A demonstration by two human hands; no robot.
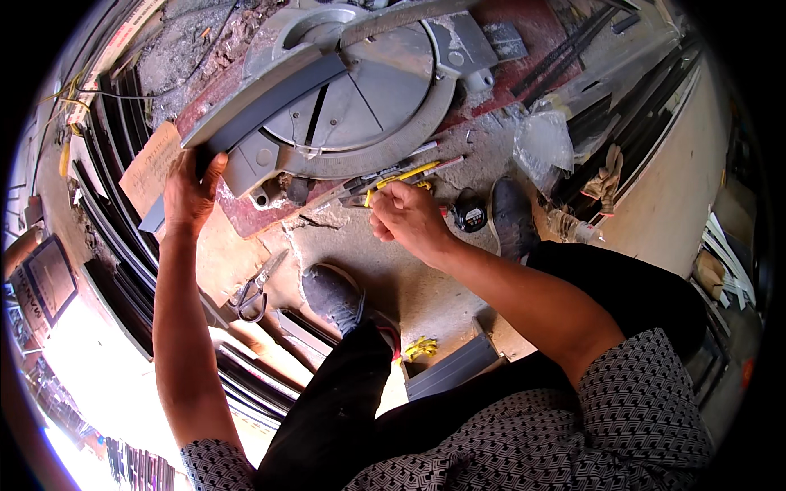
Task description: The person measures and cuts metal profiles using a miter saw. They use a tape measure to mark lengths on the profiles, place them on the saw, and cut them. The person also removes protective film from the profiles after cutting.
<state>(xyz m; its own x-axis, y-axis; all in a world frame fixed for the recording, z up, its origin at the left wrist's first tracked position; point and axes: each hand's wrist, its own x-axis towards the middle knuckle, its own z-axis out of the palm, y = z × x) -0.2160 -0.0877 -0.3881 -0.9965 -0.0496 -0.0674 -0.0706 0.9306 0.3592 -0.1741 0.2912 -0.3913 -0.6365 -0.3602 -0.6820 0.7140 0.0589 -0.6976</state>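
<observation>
My left hand (190, 195) is wrapped round the end of a dark grey profile bar (274, 102), its thumb on the near side. The bar lies along the fence (246, 90) of a metal mitre saw base (368, 82), across the round slotted table. My right hand (409, 221) is closed, fingers curled, in front of the saw. Beside its fingertips is a yellow-handled cutter (413, 173), among pens and markers (442, 164). I cannot make out whether the fingers hold anything. A black tape measure (469, 211) sits to the right of this hand.
Scissors (252, 288) lie on the floor left of my shoe (334, 295). Long dark profiles (123, 221) are stacked at left, more (630, 123) at right beside clear plastic (544, 141). A work glove (604, 180), plastic bottle (573, 227) and cardboard piece (151, 168) lie around.
</observation>
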